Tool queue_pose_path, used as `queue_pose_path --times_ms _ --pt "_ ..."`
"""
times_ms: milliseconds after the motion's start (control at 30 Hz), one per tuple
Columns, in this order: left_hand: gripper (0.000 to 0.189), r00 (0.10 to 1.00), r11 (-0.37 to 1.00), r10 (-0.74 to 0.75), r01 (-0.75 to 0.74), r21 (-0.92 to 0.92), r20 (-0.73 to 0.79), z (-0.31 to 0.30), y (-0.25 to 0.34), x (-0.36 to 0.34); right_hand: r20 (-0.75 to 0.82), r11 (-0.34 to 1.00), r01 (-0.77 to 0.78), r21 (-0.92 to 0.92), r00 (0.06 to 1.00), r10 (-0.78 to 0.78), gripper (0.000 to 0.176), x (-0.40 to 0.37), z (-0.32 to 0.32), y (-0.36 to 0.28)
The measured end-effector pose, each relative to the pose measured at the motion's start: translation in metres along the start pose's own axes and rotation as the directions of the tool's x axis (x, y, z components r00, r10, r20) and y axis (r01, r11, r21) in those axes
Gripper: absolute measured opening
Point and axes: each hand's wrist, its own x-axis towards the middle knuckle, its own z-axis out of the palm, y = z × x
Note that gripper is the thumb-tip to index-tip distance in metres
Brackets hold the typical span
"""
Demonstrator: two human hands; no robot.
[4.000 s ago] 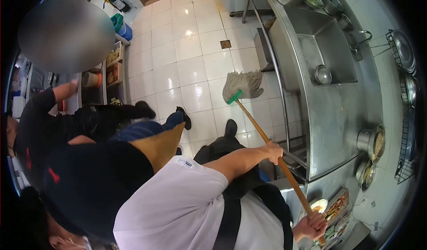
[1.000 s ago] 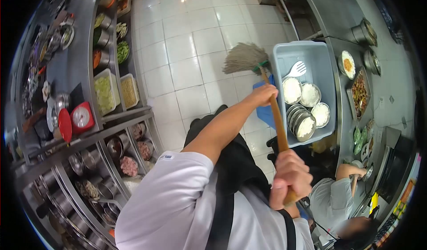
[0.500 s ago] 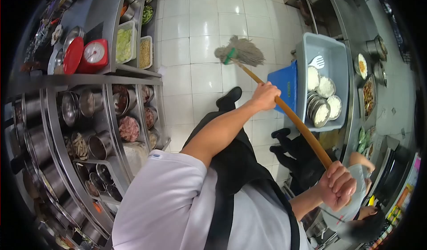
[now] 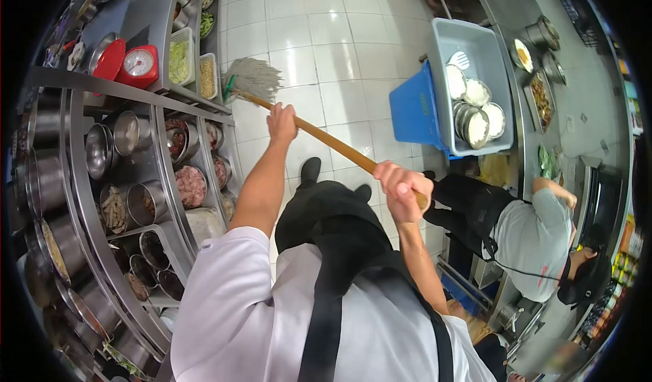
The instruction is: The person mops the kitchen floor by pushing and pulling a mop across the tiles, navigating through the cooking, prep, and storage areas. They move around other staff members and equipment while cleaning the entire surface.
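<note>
A mop [image 4: 333,141] with a long wooden handle slants across my front. Its grey string head [image 4: 255,78], with a green clamp, lies on the white tiled floor beside the left counter's base. My left hand [image 4: 282,123] is wrapped round the lower handle, close to the head. Near the handle's top end, my right hand [image 4: 402,190] is closed round the wood, in front of my black apron. Both arms reach forward, the left one farther out.
Steel shelving [image 4: 153,100] with pots and bowls of food lines my left, below a red scale [image 4: 138,63]. On the right, a grey tub [image 4: 445,120] of rice bowls rests by a blue bin [image 4: 411,103]. A co-worker [image 4: 523,232] in grey stands at the right counter.
The mop head has swept left across the floor, from near the blue bin to the left counter. Both my hands moved left with the handle. The co-worker now shows more fully.
</note>
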Motion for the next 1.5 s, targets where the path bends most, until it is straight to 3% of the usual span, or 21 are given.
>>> queue_pose_path --times_ms 33,133,200,267,400,467,633,833,933,1100,1167,1267,1367,1400,1500 --pt "0.015 0.998 1.0 -0.011 0.011 -0.01 0.054 -0.01 0.005 -0.005 0.033 0.999 -0.018 -0.033 0.999 0.019 0.038 -0.003 0.001 -0.004" --pt "0.014 0.988 0.98 0.154 -0.157 -0.12 -0.029 0.01 0.013 -0.027 0.087 0.997 -0.024 -0.074 0.996 0.03 0.038 -0.015 0.003 -0.045" --pt "0.017 0.968 0.946 0.215 -0.239 -0.22 -0.129 0.009 0.049 -0.056 0.083 0.995 0.023 -0.095 0.996 -0.015 0.033 -0.031 -0.002 -0.08" --pt "0.017 0.953 0.91 0.256 -0.295 -0.292 -0.165 0.012 0.09 -0.089 0.048 0.988 0.035 -0.154 0.998 -0.028 0.041 -0.048 -0.001 -0.123" --pt "0.021 0.933 0.847 0.34 -0.357 -0.394 -0.115 0.029 0.171 -0.157 0.006 0.96 0.097 -0.261 0.995 -0.099 0.036 -0.1 -0.007 -0.199" --pt "0.024 0.937 0.849 0.349 -0.318 -0.421 -0.005 0.034 0.209 -0.197 0.014 0.94 0.107 -0.323 0.994 -0.108 0.033 -0.129 -0.009 -0.234" --pt "0.025 0.857 0.766 0.514 -0.435 -0.473 0.045 0.091 0.274 -0.279 0.06 0.882 0.133 -0.452 0.991 -0.118 0.032 -0.2 -0.017 -0.291" --pt "0.018 0.77 0.772 0.584 -0.428 -0.47 0.258 0.083 0.34 -0.36 -0.017 0.846 0.136 -0.515 0.985 -0.169 0.032 -0.264 -0.033 -0.331" --pt "0.014 0.672 0.781 0.624 -0.514 -0.355 0.4 0.067 0.354 -0.384 -0.057 0.866 0.222 -0.448 0.96 -0.276 0.039 -0.301 -0.073 -0.35" --pt "0.017 0.681 0.812 0.581 -0.523 -0.26 0.445 0.054 0.315 -0.421 -0.149 0.913 0.295 -0.281 0.927 -0.345 0.034 -0.352 -0.09 -0.351" --pt "0.018 0.716 0.83 0.552 -0.521 -0.2 0.428 0.056 0.28 -0.429 -0.185 0.929 0.31 -0.203 0.92 -0.347 0.033 -0.373 -0.088 -0.334" --pt "0.018 0.802 0.913 0.4 -0.393 -0.112 0.443 0.06 0.208 -0.431 -0.224 0.953 0.302 -0.032 0.927 -0.301 0.032 -0.404 -0.077 -0.287" --pt "0.022 0.888 0.968 0.251 -0.242 -0.071 0.385 0.033 0.132 -0.444 -0.228 0.963 0.27 -0.024 0.936 -0.268 0.032 -0.43 -0.036 -0.229" --pt "0.022 0.9 0.974 0.22 -0.223 -0.035 0.375 0.046 0.096 -0.44 -0.226 0.967 0.254 -0.017 0.941 -0.251 0.032 -0.44 -0.02 -0.213" --pt "0.02 0.898 0.981 0.138 -0.183 0.07 0.418 0.011 0.03 -0.464 -0.109 0.986 0.163 -0.045 0.98 -0.167 0.029 -0.467 0.038 -0.193"
